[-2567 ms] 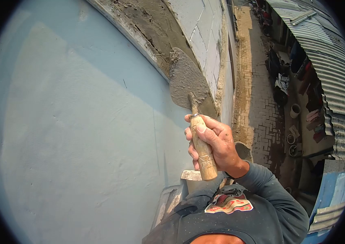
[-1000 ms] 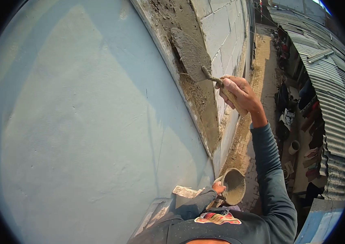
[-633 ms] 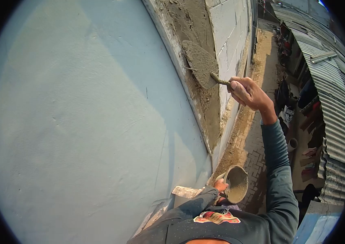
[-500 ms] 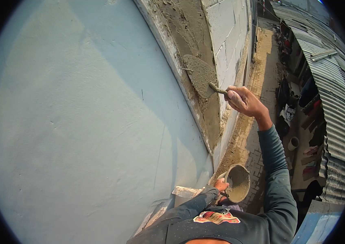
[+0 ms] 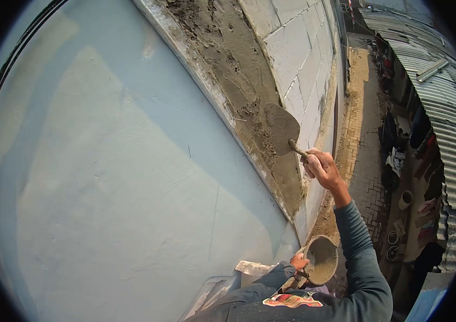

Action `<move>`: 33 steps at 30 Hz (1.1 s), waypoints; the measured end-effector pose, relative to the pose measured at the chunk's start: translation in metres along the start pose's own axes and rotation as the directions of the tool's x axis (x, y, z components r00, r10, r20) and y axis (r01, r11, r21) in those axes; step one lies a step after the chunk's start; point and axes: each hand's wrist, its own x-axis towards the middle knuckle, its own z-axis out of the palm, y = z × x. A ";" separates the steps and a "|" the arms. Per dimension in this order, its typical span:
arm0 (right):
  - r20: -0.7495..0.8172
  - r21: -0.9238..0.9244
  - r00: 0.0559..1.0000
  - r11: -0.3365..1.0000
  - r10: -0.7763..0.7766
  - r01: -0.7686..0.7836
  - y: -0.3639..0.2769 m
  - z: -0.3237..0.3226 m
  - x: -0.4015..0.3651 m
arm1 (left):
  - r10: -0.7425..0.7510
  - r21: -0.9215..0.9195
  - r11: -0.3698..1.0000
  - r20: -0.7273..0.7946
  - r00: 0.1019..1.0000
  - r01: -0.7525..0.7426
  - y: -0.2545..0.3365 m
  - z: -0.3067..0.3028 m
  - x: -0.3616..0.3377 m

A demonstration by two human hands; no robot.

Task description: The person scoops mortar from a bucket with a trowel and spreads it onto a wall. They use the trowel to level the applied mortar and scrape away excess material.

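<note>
My right hand (image 5: 323,170) is closed round the handle of a mortar-coated trowel (image 5: 282,129). The blade lies over a strip of wet grey mortar (image 5: 228,59) on the wall, near its right border with the pale blocks. Below, my left hand (image 5: 299,262) grips the rim of a bucket (image 5: 323,263) that has grey mortar inside. The bucket is tilted with its mouth toward me. A straight pale edging strip (image 5: 206,83) runs along the mortar's left side.
A smooth light-blue wall (image 5: 104,188) fills the left. White block wall (image 5: 308,59) continues beyond the mortar. Far below runs a paved alley (image 5: 365,139) with various items along it. Corrugated roofing (image 5: 426,96) lines the right. A ledge (image 5: 252,268) sits near my left arm.
The trowel has moved right across the mortar strip, toward the block wall, with my right hand. My view has shifted, while my left hand still holds the bucket.
</note>
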 end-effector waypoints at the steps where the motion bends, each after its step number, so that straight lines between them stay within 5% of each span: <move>1: 0.028 -0.114 0.992 0.986 -0.123 0.125 -0.012 -0.001 0.024 | 0.006 0.024 1.000 -0.003 1.000 -0.006 -0.001 -0.001 0.000; 6: 0.178 -0.230 0.957 0.936 -0.230 0.268 -0.037 -0.002 0.119 | -0.014 -0.050 0.999 0.017 1.000 0.015 0.001 -0.007 -0.010; 8: 0.024 -0.219 0.989 0.964 -0.147 0.149 -0.018 -0.017 0.134 | 0.065 0.098 0.993 0.009 0.998 -0.066 0.001 -0.006 -0.004; 12: -0.054 -0.371 0.982 0.916 -0.183 0.150 -0.048 -0.029 0.125 | 0.001 0.023 1.000 0.073 0.997 -0.003 0.013 -0.013 -0.005; 15: -0.018 0.047 1.000 0.999 0.015 -0.014 -0.096 -0.014 0.127 | 0.092 0.020 0.996 0.022 0.996 -0.092 0.001 -0.002 -0.002; 18: 0.201 0.043 0.979 0.999 0.016 -0.025 -0.125 0.005 0.148 | 0.010 -0.046 0.999 0.062 0.998 -0.008 -0.001 0.002 0.001; 24: 0.236 -0.272 0.923 0.892 -0.303 0.362 -0.101 0.002 0.151 | 0.023 -0.071 0.997 0.068 0.997 -0.019 0.015 -0.002 -0.010; 26: 0.047 -0.190 0.998 0.981 -0.030 0.038 -0.089 -0.003 0.151 | 0.056 -0.017 0.998 0.016 0.998 -0.055 0.008 0.003 -0.005; 33: 0.016 0.010 0.962 0.962 0.273 -0.273 -0.016 -0.001 0.079 | 0.036 0.020 0.999 0.079 0.996 -0.037 0.011 0.004 -0.001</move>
